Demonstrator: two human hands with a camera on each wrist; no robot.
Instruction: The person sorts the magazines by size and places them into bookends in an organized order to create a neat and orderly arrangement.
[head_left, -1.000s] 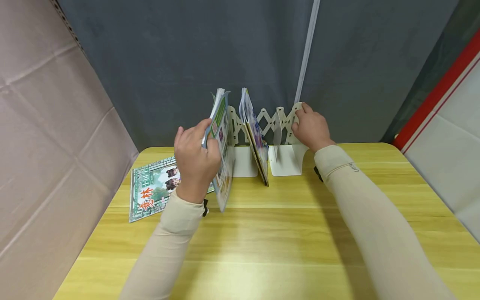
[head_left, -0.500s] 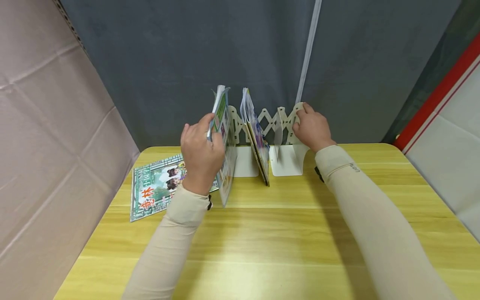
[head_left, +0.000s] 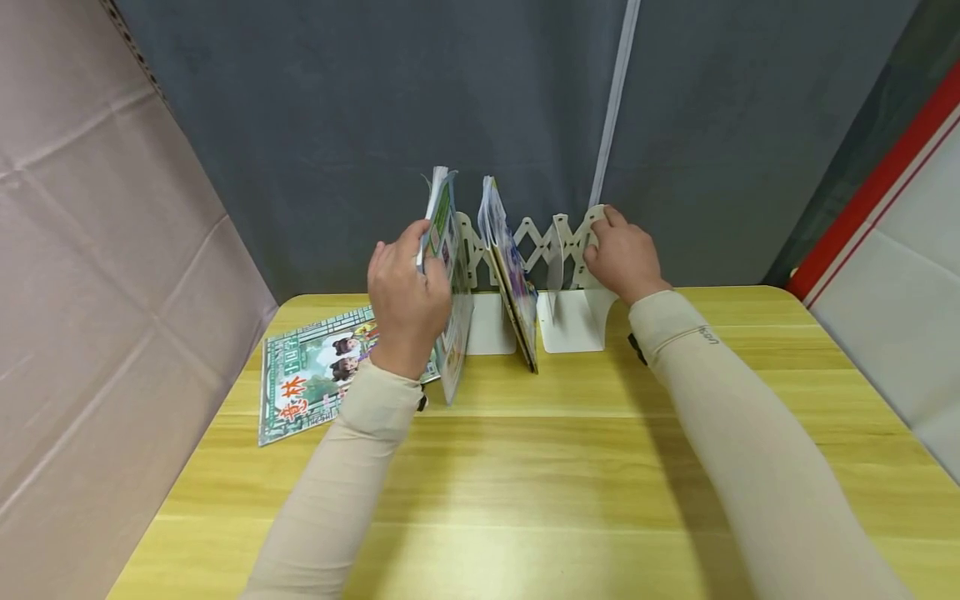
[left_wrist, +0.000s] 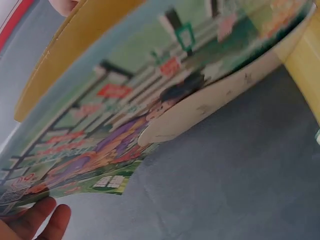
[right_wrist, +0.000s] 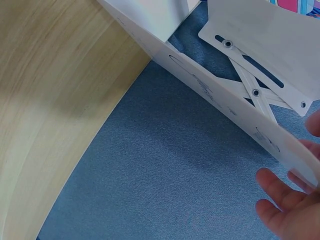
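Fingers point(head_left: 420, 242) around upright magazine point(head_left: 448, 283), right hand point(head_left: 621, 254) on rack point(head_left: 558, 275).

A magazine point(head_left: 315, 375) lies flat on the yellow table point(head_left: 525, 500), grey curtain point(head_left: 375, 125) behind.

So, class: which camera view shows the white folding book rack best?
The head view: the whole book rack stands at the table's far edge, right hand gripping its end plate. The right wrist view shows only that plate and some lattice bars close up. The left wrist view shows one pale rounded plate.
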